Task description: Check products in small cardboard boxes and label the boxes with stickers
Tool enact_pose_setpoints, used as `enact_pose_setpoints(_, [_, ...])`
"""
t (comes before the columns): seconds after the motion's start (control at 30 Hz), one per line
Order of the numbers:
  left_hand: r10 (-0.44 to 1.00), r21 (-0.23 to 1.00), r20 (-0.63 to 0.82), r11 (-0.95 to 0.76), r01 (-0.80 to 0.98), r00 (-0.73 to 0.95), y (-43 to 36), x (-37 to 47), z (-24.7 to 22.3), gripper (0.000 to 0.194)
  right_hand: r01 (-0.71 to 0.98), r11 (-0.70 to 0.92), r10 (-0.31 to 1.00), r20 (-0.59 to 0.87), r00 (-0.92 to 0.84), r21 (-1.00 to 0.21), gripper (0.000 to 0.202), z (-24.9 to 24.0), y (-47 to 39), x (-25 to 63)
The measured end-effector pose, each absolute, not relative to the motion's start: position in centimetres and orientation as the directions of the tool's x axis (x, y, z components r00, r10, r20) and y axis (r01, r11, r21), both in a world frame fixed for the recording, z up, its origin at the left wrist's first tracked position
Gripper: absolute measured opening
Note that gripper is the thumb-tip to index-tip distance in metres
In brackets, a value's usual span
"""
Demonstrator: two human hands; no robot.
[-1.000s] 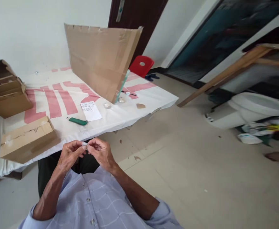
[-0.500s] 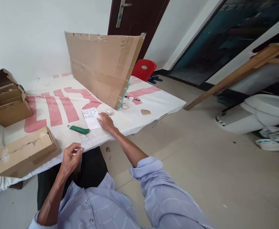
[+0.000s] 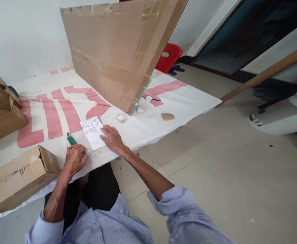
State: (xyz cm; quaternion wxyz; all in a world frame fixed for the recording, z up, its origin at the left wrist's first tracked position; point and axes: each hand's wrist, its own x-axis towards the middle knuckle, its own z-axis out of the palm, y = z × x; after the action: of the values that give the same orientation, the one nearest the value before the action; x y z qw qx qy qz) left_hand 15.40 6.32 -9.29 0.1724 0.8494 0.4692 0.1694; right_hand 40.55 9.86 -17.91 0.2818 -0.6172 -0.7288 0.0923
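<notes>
My left hand (image 3: 75, 158) is closed at the table's front edge. Its fingers are curled over the handle of a green utility knife (image 3: 71, 140), whose tip points away from me; the handle's rear end is hidden under the hand. By the thumb shows a small whitish bit I cannot make out. My right hand (image 3: 114, 139) lies open, fingers stretched, over the right edge of a white paper sheet (image 3: 96, 139). Rows of small drawn shapes fill the sheet's upper part. Beyond that hand sits a small pale round object (image 3: 121, 118), with a similar one (image 3: 140, 109) beside the cardboard.
A large upright cardboard panel (image 3: 107, 54) stands on the cloth-covered table (image 3: 189, 98). Nearby lies a brown cardboard scrap (image 3: 167, 117). At left are a closed cardboard box (image 3: 13, 181) and open cartons (image 3: 4, 118). A red chair (image 3: 170, 59) stands behind the table.
My left hand has moved forward onto the utility knife, which has turned from lying sideways to pointing away. My right hand stays on the paper. The view has shifted closer to the table.
</notes>
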Motion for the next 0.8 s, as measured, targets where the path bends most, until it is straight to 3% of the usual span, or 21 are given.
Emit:
enact_pose_setpoints(0.13, [0.910,0.396,0.193,-0.415,0.819,0.368,5.6,14.9,-8.6,0.013,0.805,0.267,0.946,0.302,-0.115,-0.530,0.042,-17.9,8.2,39.6])
enact_pose_setpoints(0.2, [0.918,0.437,0.218,-0.396,0.807,0.332,5.8,15.3,-8.3,0.014,0.786,0.267,0.948,0.298,-0.111,-0.557,0.040,-17.9,7.3,39.3])
enact_pose_setpoints(0.3, [0.955,0.680,0.174,-0.293,0.672,0.240,5.8,15.6,-7.7,0.009,0.729,0.254,0.945,0.324,-0.048,-0.635,0.037,-17.5,5.8,39.0])
enact_pose_setpoints(0.37, [0.980,0.875,0.058,-0.141,0.464,0.188,5.5,15.7,-7.1,0.013,0.626,0.251,0.933,0.356,0.046,-0.739,0.035,-16.6,4.8,38.9])
enact_pose_setpoints(0.43, [0.977,0.971,-0.083,0.035,0.235,0.198,4.9,15.9,-6.4,0.024,0.436,0.254,0.934,0.337,0.122,-0.863,0.033,-15.1,3.6,38.5])
enact_pose_setpoints(0.5, [0.956,0.984,-0.172,0.157,0.083,0.239,4.2,16.2,-5.8,0.033,0.190,0.228,0.963,0.250,0.105,-0.955,0.032,-13.1,2.4,38.0])
enact_pose_setpoints(0.6, [0.936,0.975,-0.211,0.220,0.000,0.280,3.3,16.9,-5.1,0.040,-0.081,0.153,0.988,0.155,-0.020,-0.985,0.033,-10.4,0.7,36.9])
enact_pose_setpoints(0.8, [0.939,0.981,-0.190,0.195,0.014,0.287,1.7,17.2,-4.3,0.039,-0.154,0.161,0.986,0.166,-0.017,-0.975,0.029,-8.4,-1.2,35.2])
